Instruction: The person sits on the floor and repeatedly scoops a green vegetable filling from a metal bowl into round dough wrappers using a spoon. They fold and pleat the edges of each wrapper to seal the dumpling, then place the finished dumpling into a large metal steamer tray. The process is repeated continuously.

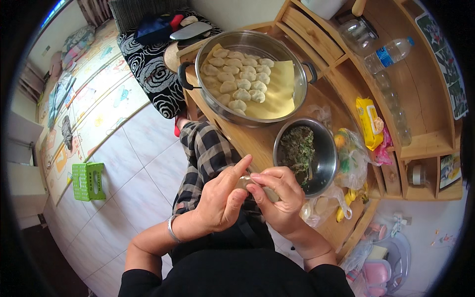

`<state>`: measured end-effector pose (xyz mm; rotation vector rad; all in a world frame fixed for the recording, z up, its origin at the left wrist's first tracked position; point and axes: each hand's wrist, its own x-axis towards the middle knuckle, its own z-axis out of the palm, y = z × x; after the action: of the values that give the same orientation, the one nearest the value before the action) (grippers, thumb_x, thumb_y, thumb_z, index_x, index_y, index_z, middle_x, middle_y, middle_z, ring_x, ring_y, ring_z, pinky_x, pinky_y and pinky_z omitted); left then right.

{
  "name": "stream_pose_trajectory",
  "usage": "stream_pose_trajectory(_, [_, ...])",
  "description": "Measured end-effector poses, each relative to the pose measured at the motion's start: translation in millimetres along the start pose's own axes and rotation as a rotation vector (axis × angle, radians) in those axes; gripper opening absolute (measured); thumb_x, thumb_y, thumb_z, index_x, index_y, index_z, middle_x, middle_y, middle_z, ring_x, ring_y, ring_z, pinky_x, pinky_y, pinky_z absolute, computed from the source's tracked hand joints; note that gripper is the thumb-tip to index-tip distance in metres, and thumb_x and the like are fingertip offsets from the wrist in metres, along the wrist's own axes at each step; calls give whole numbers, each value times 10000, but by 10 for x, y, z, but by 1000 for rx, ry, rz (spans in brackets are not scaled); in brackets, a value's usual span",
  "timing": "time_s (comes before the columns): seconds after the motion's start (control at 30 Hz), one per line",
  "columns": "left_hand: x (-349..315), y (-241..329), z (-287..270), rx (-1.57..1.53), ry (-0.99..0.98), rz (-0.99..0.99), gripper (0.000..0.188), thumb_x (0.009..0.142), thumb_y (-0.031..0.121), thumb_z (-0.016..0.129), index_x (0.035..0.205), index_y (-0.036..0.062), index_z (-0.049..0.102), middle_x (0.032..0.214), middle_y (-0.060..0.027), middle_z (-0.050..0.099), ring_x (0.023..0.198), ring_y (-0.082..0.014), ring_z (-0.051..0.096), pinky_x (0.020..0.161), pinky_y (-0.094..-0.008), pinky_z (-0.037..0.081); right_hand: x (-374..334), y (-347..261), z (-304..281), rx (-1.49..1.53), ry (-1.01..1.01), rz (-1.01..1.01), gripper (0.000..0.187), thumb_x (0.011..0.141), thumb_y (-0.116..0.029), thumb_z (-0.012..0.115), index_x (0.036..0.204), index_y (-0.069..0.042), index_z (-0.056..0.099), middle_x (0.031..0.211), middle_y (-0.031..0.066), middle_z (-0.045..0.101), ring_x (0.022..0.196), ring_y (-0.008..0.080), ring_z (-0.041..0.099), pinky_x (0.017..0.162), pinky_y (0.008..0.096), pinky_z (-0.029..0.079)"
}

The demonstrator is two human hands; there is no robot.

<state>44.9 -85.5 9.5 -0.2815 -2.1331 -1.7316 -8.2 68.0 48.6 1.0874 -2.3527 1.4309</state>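
A small pale dumpling is between my hands above my lap, mostly covered by fingers. My left hand steadies its left side, with the index finger stretched up and the thumb bent in. At its right edge, the thumb and forefinger of my right hand pinch the dough. Beyond them stands a wide steel pot with black handles. Rows of folded dumplings lie in it on a yellow sheet. To the right, a steel bowl contains chopped green filling.
Plastic bags, bananas and a yellow wipes pack crowd the wooden table's right side. A water bottle lies on the shelf. At left are a green stool and a play mat. A basin sits lower right.
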Motion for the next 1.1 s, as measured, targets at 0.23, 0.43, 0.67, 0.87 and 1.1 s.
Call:
stream_pose_trajectory(0.23, [-32, 101, -48, -232, 124, -221, 519, 895, 149, 655, 1321, -77, 464, 1054, -222, 654, 936, -350, 670, 818, -354, 530, 18, 5, 19, -68, 60, -22, 217, 768, 13, 751, 973, -4, 684, 895, 104, 627, 759, 218, 638, 632, 293, 515])
stream_pose_trajectory(0.43, [159, 61, -179, 199, 147, 156, 225, 754, -23, 731, 964, 9, 657, 982, -135, 655, 869, -257, 633, 727, -337, 509, 21, 55, 12, -97, 13, -104, 261, 737, 14, 764, 983, -9, 678, 891, 102, 626, 741, 232, 632, 617, 302, 507])
stream_pose_trajectory(0.67, [189, -55, -201, 258, 102, 251, 181, 752, 7, 749, 915, 5, 672, 981, -127, 661, 876, -252, 636, 727, -338, 509, 45, 86, 31, -105, -6, -142, 215, 763, 20, 749, 966, -2, 681, 878, 115, 631, 717, 203, 622, 599, 273, 502])
stream_pose_trajectory(0.87, [182, -4, -243, 158, 192, 19, 459, 771, 77, 753, 1190, 10, 578, 1124, -144, 632, 988, -291, 630, 844, -353, 499, 335, 184, -44, -184, -26, 2, 118, 813, -39, 718, 922, -5, 686, 865, 95, 626, 760, 221, 622, 675, 304, 506])
stream_pose_trajectory(1.1, [-90, -311, -300, 8, 112, -129, 443, 854, -17, 635, 1280, -3, 515, 1099, -160, 643, 906, -213, 659, 754, -292, 529, 992, 1355, -136, -143, -118, 325, 124, 840, -103, 672, 902, 3, 686, 845, 95, 655, 745, 171, 624, 685, 287, 489])
